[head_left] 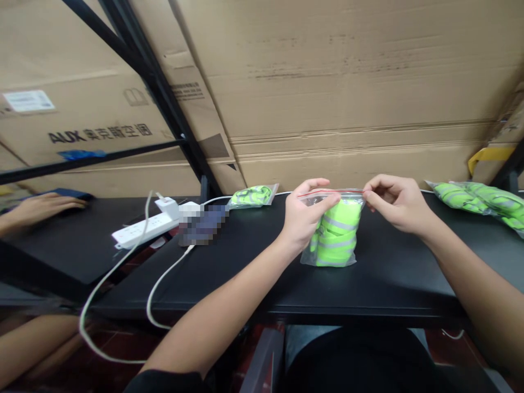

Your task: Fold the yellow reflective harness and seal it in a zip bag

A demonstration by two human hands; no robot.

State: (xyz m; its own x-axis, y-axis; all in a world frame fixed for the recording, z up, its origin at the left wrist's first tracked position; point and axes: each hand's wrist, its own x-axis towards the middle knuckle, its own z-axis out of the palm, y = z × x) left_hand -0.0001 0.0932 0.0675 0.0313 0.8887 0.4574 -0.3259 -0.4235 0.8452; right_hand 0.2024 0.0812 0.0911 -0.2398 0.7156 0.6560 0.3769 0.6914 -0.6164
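While the left hand [302, 218] and right hand [393, 202] pinch its top edge, the bag [333, 232] stands on the table [245, 262], holding a folded green vest [338, 240].

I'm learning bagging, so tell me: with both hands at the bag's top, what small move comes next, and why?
Likely slide the right hand along the red zip strip toward the left hand. Both pinch the top of the upright zip bag, and the folded green reflective item is already inside.
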